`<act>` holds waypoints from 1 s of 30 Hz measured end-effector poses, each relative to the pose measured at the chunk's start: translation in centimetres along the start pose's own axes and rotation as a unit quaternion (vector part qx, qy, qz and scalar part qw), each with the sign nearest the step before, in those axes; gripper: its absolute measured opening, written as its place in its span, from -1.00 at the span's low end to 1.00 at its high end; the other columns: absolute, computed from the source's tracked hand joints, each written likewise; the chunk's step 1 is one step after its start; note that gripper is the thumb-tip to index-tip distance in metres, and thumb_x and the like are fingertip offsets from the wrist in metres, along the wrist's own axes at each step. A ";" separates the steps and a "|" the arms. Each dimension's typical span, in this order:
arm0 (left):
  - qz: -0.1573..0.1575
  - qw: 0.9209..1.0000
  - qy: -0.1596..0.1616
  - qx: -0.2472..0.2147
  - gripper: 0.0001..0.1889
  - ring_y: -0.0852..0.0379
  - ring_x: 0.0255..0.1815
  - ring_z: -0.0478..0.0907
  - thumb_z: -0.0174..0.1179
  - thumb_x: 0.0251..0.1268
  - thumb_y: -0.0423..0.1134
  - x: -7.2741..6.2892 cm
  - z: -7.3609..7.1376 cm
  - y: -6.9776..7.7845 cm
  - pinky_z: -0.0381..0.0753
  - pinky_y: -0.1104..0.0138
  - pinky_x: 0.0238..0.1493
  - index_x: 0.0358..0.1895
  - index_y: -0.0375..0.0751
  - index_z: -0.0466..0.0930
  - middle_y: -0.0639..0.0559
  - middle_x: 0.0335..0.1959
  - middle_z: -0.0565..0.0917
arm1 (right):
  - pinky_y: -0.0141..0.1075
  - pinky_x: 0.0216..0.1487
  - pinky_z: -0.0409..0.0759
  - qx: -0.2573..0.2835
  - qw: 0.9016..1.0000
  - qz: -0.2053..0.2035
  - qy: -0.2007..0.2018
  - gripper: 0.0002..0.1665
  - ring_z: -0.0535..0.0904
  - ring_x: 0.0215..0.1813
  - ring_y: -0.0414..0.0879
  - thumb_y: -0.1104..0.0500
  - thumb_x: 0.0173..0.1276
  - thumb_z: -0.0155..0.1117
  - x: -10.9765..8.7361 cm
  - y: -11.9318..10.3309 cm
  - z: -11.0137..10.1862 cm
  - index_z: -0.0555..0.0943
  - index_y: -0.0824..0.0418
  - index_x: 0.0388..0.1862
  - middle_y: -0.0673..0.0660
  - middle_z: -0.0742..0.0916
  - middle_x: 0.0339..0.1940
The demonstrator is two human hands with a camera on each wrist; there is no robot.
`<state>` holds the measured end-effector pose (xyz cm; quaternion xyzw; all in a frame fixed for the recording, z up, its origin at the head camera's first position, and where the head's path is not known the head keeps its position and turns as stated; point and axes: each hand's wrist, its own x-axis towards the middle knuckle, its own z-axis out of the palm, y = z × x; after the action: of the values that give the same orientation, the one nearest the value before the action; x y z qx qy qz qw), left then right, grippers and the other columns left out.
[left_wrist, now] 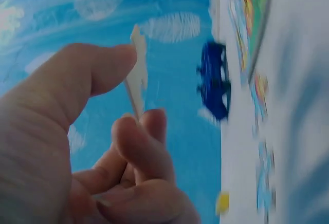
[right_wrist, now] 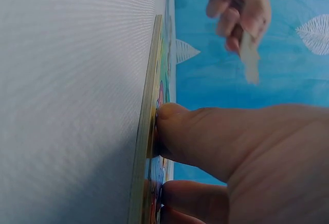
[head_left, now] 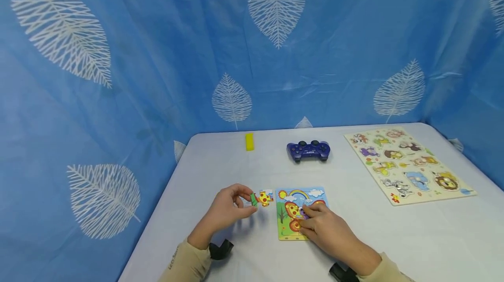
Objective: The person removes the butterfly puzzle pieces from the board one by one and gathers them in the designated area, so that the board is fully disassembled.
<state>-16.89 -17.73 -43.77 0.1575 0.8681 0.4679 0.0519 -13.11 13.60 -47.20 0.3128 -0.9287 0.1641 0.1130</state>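
Note:
My left hand (head_left: 230,205) is raised above the table, left of the puzzle board (head_left: 281,229). Between thumb and fingers it pinches a thin puzzle piece (left_wrist: 138,75), green in the head view and pale along its edge and back in the left wrist view. The right hand (head_left: 328,229) is down on the board, which has a rainbow and a butterfly picture. Its thumb and fingertips hold a butterfly puzzle piece (head_left: 303,214) at the board's surface, largely covered by the fingers. Beside the board lies a loose yellow and red piece (head_left: 265,197), just past the left hand.
A purple game controller (head_left: 309,151) sits behind the board, with a yellow block (head_left: 250,142) to its left. At the right lies a large animal peg puzzle (head_left: 417,170). Blue leaf-patterned cloth (head_left: 295,76) hangs behind the white table (head_left: 220,163).

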 end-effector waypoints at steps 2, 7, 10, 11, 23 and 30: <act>-0.006 1.000 -0.001 0.005 -0.59 0.16 -0.42 0.53 0.52 0.19 -0.14 -0.8 -1.3 -1.0 0.52 0.33 -0.49 0.07 -0.14 0.64 0.01 -0.12 0.71 | -0.02 0.09 0.67 0.004 1.000 0.005 -0.004 -0.82 0.64 0.18 0.09 0.02 0.31 0.50 0.0 0.1 -0.1 0.86 -0.02 -0.13 0.26 0.76 0.17; -0.026 0.999 -0.014 0.027 -0.56 0.17 -0.42 0.49 0.53 0.18 -0.15 -2.9 -4.9 -4.1 0.51 0.31 -0.50 0.06 -0.23 0.63 -0.06 -0.13 0.70 | -0.01 0.09 0.67 0.003 1.000 0.005 -0.002 -0.83 0.64 0.17 0.09 0.03 0.31 0.50 -0.1 0.2 -0.1 0.86 -0.02 -0.15 0.26 0.76 0.16; -0.049 0.998 -0.024 0.040 -0.58 0.20 -0.46 0.47 0.53 0.16 -0.20 -4.1 -6.7 -5.7 0.50 0.33 -0.49 0.02 -0.28 0.64 -0.06 -0.21 0.68 | -0.02 0.08 0.67 0.004 1.000 0.001 -0.001 -0.83 0.65 0.16 0.09 0.03 0.30 0.50 -0.1 0.1 0.0 0.87 -0.02 -0.15 0.27 0.76 0.15; -0.055 0.997 -0.028 0.041 -0.59 0.21 -0.47 0.46 0.54 0.15 -0.23 -4.4 -7.2 -6.2 0.50 0.34 -0.50 0.01 -0.29 0.64 -0.06 -0.24 0.67 | -0.02 0.09 0.67 0.005 1.000 0.001 -0.001 -0.83 0.65 0.16 0.09 0.03 0.30 0.51 -0.1 0.1 0.0 0.87 -0.02 -0.15 0.27 0.76 0.15; -0.036 0.994 -0.074 0.070 -0.64 0.23 -0.49 0.42 0.55 0.12 -0.27 -4.4 -7.4 -7.2 0.47 0.37 -0.46 -0.06 -0.25 0.64 -0.01 -0.31 0.60 | -0.01 0.10 0.66 0.012 1.000 0.008 -0.006 -0.81 0.63 0.18 0.10 0.03 0.31 0.50 0.1 0.0 0.0 0.86 0.00 -0.13 0.26 0.75 0.18; -0.036 0.991 -0.097 0.083 -0.64 0.24 -0.44 0.41 0.50 0.19 -0.27 -4.2 -7.7 -7.3 0.46 0.38 -0.40 0.00 -0.22 0.62 0.02 -0.27 0.58 | -0.02 0.12 0.65 0.010 1.000 0.016 -0.011 -0.81 0.63 0.20 0.08 0.03 0.30 0.51 0.1 -0.2 -0.1 0.86 0.00 -0.13 0.25 0.75 0.18</act>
<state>-16.39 -28.98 -45.78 0.1748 0.8997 0.3749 0.1394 -13.00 13.44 -47.03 0.3004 -0.9331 0.1721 0.0972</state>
